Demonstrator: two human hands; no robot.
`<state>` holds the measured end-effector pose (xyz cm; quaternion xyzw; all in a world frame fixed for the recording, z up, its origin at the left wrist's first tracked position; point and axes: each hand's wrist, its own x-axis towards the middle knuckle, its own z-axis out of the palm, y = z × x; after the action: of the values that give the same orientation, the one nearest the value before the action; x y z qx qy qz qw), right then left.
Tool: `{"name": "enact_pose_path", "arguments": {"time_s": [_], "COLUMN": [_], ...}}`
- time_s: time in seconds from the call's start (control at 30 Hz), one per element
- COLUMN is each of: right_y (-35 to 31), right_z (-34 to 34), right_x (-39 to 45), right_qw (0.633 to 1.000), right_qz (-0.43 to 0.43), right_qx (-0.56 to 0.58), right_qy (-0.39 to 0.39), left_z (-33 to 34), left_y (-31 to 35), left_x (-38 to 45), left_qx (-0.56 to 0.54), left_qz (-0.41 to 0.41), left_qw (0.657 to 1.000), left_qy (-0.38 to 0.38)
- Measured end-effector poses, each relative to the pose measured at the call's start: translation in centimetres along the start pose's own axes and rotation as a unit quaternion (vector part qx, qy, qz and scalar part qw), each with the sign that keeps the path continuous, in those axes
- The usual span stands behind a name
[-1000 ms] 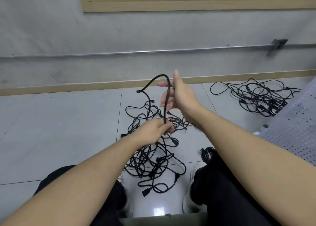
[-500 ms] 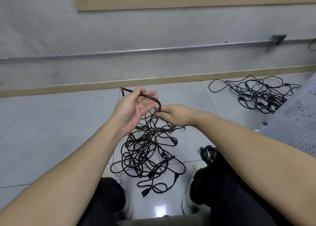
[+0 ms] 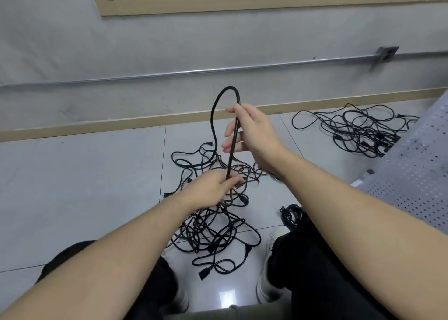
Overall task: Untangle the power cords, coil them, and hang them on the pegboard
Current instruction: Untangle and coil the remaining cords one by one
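From the head camera, the person sat with both arms stretched out over the grey tiled floor point(image 3: 72, 186). The left hand point(image 3: 213, 188) was closed tight on one black cord point(image 3: 231, 147), low down, just above the big messy pile of cords point(image 3: 213, 225) on the floor between the feet. The right hand point(image 3: 254, 135) was higher up, its fingers bent around the same cord. The two hands were apart, one above the other. The cord ran straight up between them, curved over in a loop above the right hand, and dropped back down to the pile. A second messy pile point(image 3: 358, 133) lay far off to the right by the wall. A small coiled cord point(image 3: 292, 214) sat beside the right knee. A grey board with holes, the pegboard point(image 3: 412, 174), showed at the right edge.
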<state>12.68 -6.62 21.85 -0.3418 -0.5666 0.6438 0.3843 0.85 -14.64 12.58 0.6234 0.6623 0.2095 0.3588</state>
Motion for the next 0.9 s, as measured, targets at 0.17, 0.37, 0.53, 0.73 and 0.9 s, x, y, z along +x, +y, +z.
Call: {"name": "enact_pose_path", "arguments": {"time_s": [0.17, 0.37, 0.53, 0.73, 0.9], "right_y": [1.6, 3.3, 3.5, 2.7, 2.3], "right_z": [-2.8, -5.3, -4.2, -2.8, -3.0], "right_x": [1.3, -0.7, -0.8, 0.2, 0.8], "right_qw": [0.991, 0.830, 0.859, 0.952, 0.992], "right_qz": [0.107, 0.165, 0.119, -0.019, -0.012], "right_qx": [-0.065, -0.388, -0.384, -0.270, -0.109], "right_qy": [-0.048, -0.366, -0.316, -0.142, -0.063], "left_z": [-0.8, -3.9, -5.4, -3.9, -1.2], "left_y": [2.7, 4.7, 4.6, 2.6, 1.0], "left_x": [0.4, -0.1, -0.1, -0.3, -0.1], "left_qx": [-0.259, -0.443, -0.565, -0.400, -0.108], "left_qz": [-0.028, 0.015, 0.024, -0.023, 0.024], "left_qw": [0.963, 0.879, 0.796, 0.912, 0.994], "left_qy": [0.070, 0.176, 0.217, 0.088, -0.003]}}
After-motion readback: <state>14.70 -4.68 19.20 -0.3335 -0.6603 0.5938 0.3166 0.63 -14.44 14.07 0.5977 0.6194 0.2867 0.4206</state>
